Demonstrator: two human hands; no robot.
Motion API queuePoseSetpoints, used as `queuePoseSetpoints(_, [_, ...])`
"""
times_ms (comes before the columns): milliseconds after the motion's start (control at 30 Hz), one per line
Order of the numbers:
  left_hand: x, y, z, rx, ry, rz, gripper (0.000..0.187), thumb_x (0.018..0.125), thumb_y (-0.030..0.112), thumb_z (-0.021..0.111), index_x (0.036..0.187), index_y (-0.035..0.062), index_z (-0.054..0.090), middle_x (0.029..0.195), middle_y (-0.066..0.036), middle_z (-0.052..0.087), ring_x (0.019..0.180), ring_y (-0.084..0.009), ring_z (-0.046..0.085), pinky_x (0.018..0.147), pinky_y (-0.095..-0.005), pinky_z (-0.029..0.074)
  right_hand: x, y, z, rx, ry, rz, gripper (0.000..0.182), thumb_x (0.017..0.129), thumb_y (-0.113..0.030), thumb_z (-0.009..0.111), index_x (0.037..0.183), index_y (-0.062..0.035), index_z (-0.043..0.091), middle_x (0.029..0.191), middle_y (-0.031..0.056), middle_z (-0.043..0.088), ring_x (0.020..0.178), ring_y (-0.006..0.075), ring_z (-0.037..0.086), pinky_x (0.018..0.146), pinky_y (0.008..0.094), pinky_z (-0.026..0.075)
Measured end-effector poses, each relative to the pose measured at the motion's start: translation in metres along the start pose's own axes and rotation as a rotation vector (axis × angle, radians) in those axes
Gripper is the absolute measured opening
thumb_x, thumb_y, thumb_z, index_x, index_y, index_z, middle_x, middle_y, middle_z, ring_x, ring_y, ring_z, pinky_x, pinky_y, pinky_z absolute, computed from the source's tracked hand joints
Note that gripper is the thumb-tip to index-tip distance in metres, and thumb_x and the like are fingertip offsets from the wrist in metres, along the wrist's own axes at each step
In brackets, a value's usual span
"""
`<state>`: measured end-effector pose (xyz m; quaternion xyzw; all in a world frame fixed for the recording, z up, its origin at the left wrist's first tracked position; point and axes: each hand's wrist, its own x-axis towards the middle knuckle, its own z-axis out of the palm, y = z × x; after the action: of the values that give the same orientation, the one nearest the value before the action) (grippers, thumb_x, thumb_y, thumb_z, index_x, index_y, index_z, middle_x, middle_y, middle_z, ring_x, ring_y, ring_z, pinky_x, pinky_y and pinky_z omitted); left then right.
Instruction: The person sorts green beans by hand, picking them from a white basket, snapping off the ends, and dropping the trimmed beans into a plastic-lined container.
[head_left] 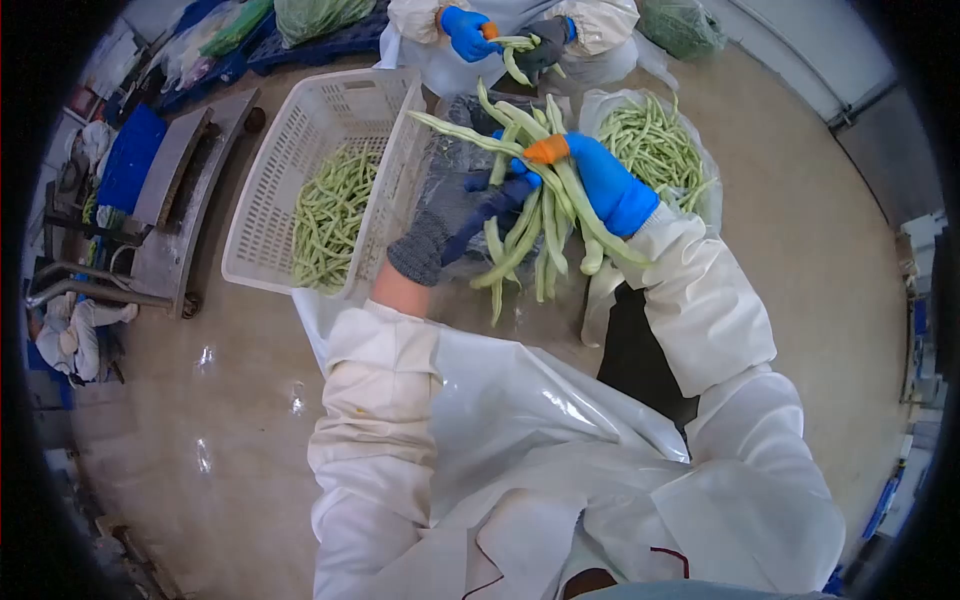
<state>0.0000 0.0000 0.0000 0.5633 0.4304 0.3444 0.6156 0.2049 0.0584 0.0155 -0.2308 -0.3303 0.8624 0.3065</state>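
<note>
A loose bunch of long flat green beans [555, 215] is spread between my hands, its ends pointing several ways. My left hand [465, 220], in a dark grey and navy glove, is closed around the beans from the left. From the right, my right hand [605, 185], in a blue glove with an orange fingertip cover, grips the same bunch near its upper middle. Behind the beans lies a dark, plastic-covered surface [450, 185]. Some of my fingers are hidden by the beans.
A white crate [255, 215] on the left holds green beans. At the right stands a clear bag of beans [655, 150]. Across from me, a co-worker's gloved hands [500, 42] hold beans. A metal cart [180, 225] stands farther left on the shiny floor.
</note>
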Motion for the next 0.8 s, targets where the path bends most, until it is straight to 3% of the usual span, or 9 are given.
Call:
queuePoseSetpoints(67, [-0.005, 0.009, -0.002, -0.342, 0.103, -0.177, 0.049, 0.091, 0.025, 0.056, 0.129, -0.0049, 0.045, 0.119, -0.019, 0.058, 0.108, -0.0275, 0.059, 0.095, -0.0363, 0.047, 0.001, -0.002, 0.007, -0.016, -0.060, -0.013, 0.036, 0.083, -0.015, 0.057, 0.113, 0.0037, 0.057, 0.096, 0.0138, 0.066, 0.085, 0.0193, 0.065, 0.082, 0.0300, 0.053])
queuePoseSetpoints(167, [0.008, -0.012, -0.004, -0.762, 0.061, 0.111, 0.048, 0.094, 0.031, 0.051, 0.127, -0.0034, 0.046, 0.117, -0.021, 0.057, 0.107, -0.0280, 0.058, 0.094, -0.0385, 0.046, -0.005, -0.003, 0.009, -0.206, 0.082, -0.110, 0.034, 0.083, -0.015, 0.057, 0.110, 0.0044, 0.059, 0.096, 0.0130, 0.066, 0.083, 0.0180, 0.065, 0.078, 0.0290, 0.053])
queuePoseSetpoints(300, [0.005, 0.007, 0.021, -1.114, -0.074, 0.295, 0.049, 0.094, 0.027, 0.047, 0.133, -0.0023, 0.038, 0.122, -0.018, 0.053, 0.106, -0.0281, 0.055, 0.088, -0.0383, 0.046, -0.006, 0.007, 0.007, -0.222, 0.045, -0.110, 0.030, 0.082, -0.015, 0.059, 0.104, 0.0048, 0.063, 0.094, 0.0123, 0.066, 0.080, 0.0166, 0.064, 0.073, 0.0278, 0.052])
queuePoseSetpoints(367, [0.001, 0.000, 0.019, -1.083, -0.112, 0.320, 0.050, 0.092, 0.026, 0.048, 0.134, 0.0006, 0.038, 0.118, -0.015, 0.054, 0.100, -0.0260, 0.056, 0.083, -0.0378, 0.047, -0.008, 0.015, 0.017, -0.111, 0.039, -0.044, 0.028, 0.081, -0.014, 0.061, 0.101, 0.0049, 0.064, 0.092, 0.0116, 0.066, 0.078, 0.0161, 0.063, 0.072, 0.0274, 0.051])
queuePoseSetpoints(567, [0.004, 0.004, 0.018, -1.067, 0.029, 0.201, 0.042, 0.091, 0.035, 0.054, 0.120, 0.0036, 0.052, 0.099, -0.010, 0.062, 0.093, -0.0234, 0.060, 0.079, -0.0374, 0.051, -0.004, 0.020, 0.018, -0.404, 0.042, 0.043, 0.028, 0.078, -0.019, 0.065, 0.097, 0.0010, 0.068, 0.086, 0.0088, 0.065, 0.075, 0.0142, 0.060, 0.068, 0.0252, 0.048])
queuePoseSetpoints(600, [0.014, -0.016, 0.009, -0.832, 0.137, 0.293, 0.055, 0.095, 0.041, 0.045, 0.129, -0.0028, 0.044, 0.116, -0.018, 0.058, 0.099, -0.0269, 0.060, 0.089, -0.0409, 0.049, -0.007, 0.023, 0.028, -0.454, 0.037, 0.060, 0.029, 0.077, -0.019, 0.065, 0.098, 0.0004, 0.068, 0.085, 0.0081, 0.065, 0.073, 0.0138, 0.060, 0.067, 0.0252, 0.047])
queuePoseSetpoints(700, [0.032, -0.043, -0.029, -1.287, -0.154, 0.250, 0.057, 0.096, 0.042, 0.042, 0.127, -0.0060, 0.045, 0.121, -0.021, 0.055, 0.106, -0.0295, 0.058, 0.094, -0.0420, 0.046, -0.002, 0.031, 0.030, -0.576, 0.013, 0.122, 0.034, 0.078, -0.025, 0.069, 0.102, -0.0008, 0.065, 0.080, 0.0058, 0.064, 0.069, 0.0124, 0.058, 0.063, 0.0262, 0.047])
queuePoseSetpoints(733, [0.023, -0.023, -0.024, -1.174, 0.147, 0.219, 0.057, 0.096, 0.040, 0.042, 0.126, -0.0076, 0.045, 0.124, -0.024, 0.053, 0.113, -0.0320, 0.053, 0.101, -0.0443, 0.040, -0.004, 0.027, 0.035, -0.618, 0.029, 0.144, 0.035, 0.078, -0.026, 0.069, 0.102, -0.0008, 0.065, 0.080, 0.0056, 0.064, 0.068, 0.0121, 0.058, 0.062, 0.0265, 0.048])
queuePoseSetpoints(800, [0.013, -0.004, -0.043, -1.139, 0.341, 0.326, 0.056, 0.095, 0.038, 0.043, 0.128, -0.0075, 0.044, 0.126, -0.024, 0.051, 0.117, -0.0332, 0.050, 0.105, -0.0458, 0.036, -0.005, 0.027, 0.036, -0.599, 0.042, 0.150, 0.034, 0.078, -0.029, 0.070, 0.097, -0.0004, 0.065, 0.080, 0.0056, 0.063, 0.065, 0.0114, 0.057, 0.060, 0.0260, 0.047])
